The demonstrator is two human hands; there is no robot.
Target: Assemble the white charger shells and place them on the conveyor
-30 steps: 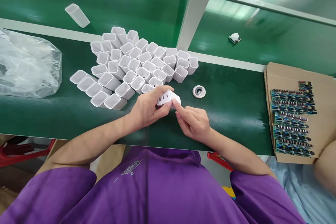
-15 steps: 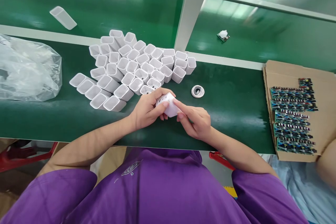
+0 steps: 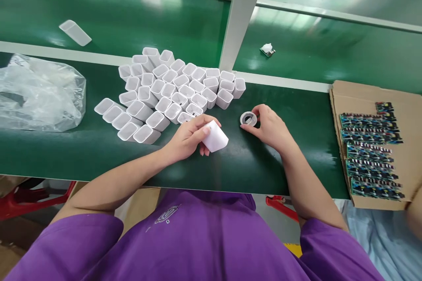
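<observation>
My left hand [image 3: 189, 138] is closed around a white plastic charger housing [image 3: 216, 137], held tilted above the bench with one smooth side toward me. Off to the right, my right hand [image 3: 268, 127] grips a small white ring-shaped roll [image 3: 248, 119], perhaps tape or stickers, by its edge with thumb and fingers. The roll rests on the green bench or just over it; I cannot tell which. Just beyond my left hand stand many similar white housings [image 3: 157, 120], open ends up, some with slots visible inside.
A clear plastic bag [image 3: 66, 96] lies at the left. One loose white housing [image 3: 75, 33] and a small circuit board with a white lump [image 3: 267, 49] sit beyond the pale rail. Rows of circuit boards [image 3: 371, 149] lie on cardboard [image 3: 409, 158] at the right, near another person's arm.
My right hand has left the housing and moved right to the white roll, taking hold of its edge. My left hand keeps the housing, now turned so its slotted face no longer shows.
</observation>
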